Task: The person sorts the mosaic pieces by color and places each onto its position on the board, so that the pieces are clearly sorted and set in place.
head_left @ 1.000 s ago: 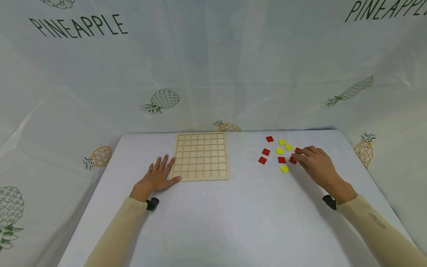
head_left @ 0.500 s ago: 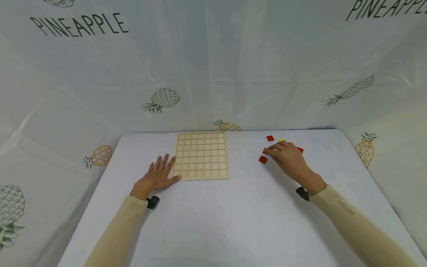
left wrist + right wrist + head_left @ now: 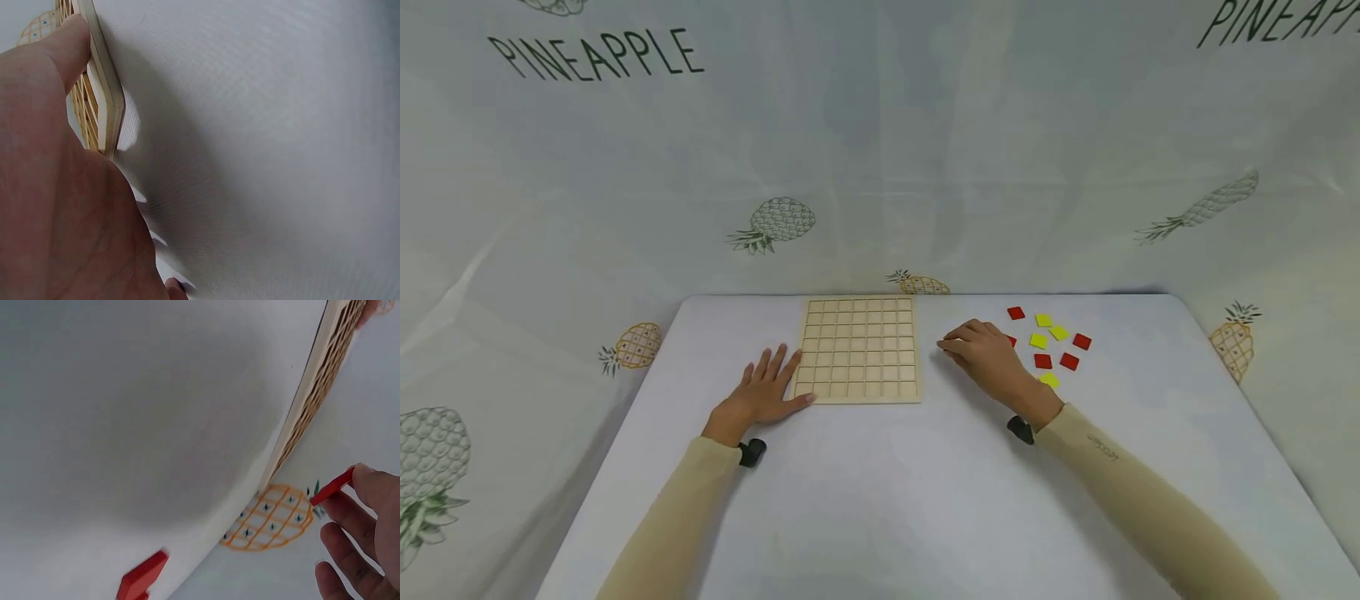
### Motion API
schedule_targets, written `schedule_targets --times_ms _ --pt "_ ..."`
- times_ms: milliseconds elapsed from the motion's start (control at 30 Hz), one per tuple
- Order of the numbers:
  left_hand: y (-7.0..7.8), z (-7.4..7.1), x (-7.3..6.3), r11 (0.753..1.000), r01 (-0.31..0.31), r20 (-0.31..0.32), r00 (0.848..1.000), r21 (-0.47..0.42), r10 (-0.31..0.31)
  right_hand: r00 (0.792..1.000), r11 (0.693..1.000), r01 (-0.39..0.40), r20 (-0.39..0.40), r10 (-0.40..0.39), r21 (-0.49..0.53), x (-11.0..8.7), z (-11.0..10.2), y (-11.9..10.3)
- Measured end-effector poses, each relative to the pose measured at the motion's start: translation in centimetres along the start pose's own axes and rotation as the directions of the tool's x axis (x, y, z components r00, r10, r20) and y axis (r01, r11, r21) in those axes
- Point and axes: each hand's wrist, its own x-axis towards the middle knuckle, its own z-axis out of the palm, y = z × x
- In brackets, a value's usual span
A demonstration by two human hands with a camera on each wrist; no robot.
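Note:
A square wooden grid board (image 3: 859, 350) lies flat near the table's far edge, its square cells bare. My left hand (image 3: 757, 397) rests at its lower left corner with the fingers spread; the thumb (image 3: 70, 47) lies on the board's edge in the left wrist view. Just right of the board, above the table, my right hand (image 3: 992, 362) pinches a red square tile (image 3: 332, 486) between thumb and finger. Behind that hand are scattered several red tiles (image 3: 1042, 361) and several yellow tiles (image 3: 1038, 341); the hand and wrist partly cover some of them.
The white table (image 3: 865, 500) extends toward me below the board. A pale curtain (image 3: 880, 167) printed with pineapples hangs right behind the table's far edge and at both sides. Black wrist cameras (image 3: 752, 452) sit under both wrists.
My right hand has travelled left from the right side of the scattered tiles, across them, to beside the board. The left hand has stayed on the board. The head view has shifted slightly.

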Motion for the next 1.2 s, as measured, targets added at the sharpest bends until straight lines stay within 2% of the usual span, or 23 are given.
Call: schedule_targets --times_ms 333,500,700,933,1200 --pt "1.1 -0.8 -0.6 1.0 0.013 0.014 1.0 0.006 -0.013 0.998 0.998 0.055 -0.007 -0.055 0.023 3.5 2.6 -3.1" --pt "1.1 -1.0 -0.8 1.0 0.02 0.017 1.0 0.001 -0.02 0.998 0.998 0.053 0.023 -0.054 0.047 5.1 3.7 -4.8" --pt "1.2 -0.9 -0.6 0.999 0.031 0.023 0.999 0.022 -0.032 0.998 0.997 0.063 0.007 -0.064 0.046 7.0 5.2 -6.6" --pt "1.1 -0.9 -0.6 0.998 0.041 0.04 0.998 0.037 -0.043 0.999 0.996 0.032 0.021 -0.034 0.088 9.0 6.8 -8.5" --pt "1.1 -0.9 -0.7 0.999 0.043 0.037 0.998 0.033 -0.044 0.995 0.995 -0.021 0.098 0.011 0.095 11.3 7.8 -10.3"
